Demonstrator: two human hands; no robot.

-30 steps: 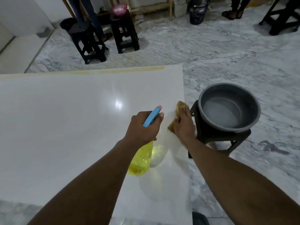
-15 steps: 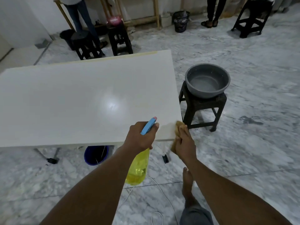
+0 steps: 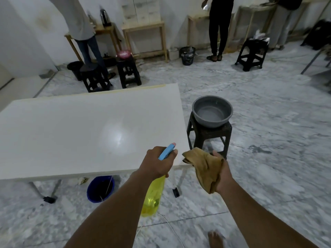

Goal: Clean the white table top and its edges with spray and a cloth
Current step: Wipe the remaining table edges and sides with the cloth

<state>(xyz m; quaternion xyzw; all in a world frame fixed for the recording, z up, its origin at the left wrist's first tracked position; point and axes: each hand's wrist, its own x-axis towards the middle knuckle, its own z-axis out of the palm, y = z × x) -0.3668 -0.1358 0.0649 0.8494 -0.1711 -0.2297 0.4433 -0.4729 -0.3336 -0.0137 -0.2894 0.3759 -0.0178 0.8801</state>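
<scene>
The white table top [image 3: 71, 133] fills the left half of the view, with its near right corner just ahead of my hands. My left hand [image 3: 157, 162] grips a yellow spray bottle [image 3: 153, 196] by its blue trigger head, the nozzle pointing up over the table's near edge. My right hand [image 3: 223, 173] holds a crumpled tan cloth [image 3: 203, 167] in the air just off the table's right corner, apart from the surface.
A grey basin [image 3: 212, 111] with water sits on a black stool [image 3: 208, 138] right of the table. A blue bucket [image 3: 100, 188] stands under the table. Black stools [image 3: 128, 71], a basket [image 3: 187, 55], wooden benches and two standing people line the far wall.
I have stepped back from the table, so more of the room shows. My right hand has lifted the cloth off the table's corner edge; the left still holds the bottle.
</scene>
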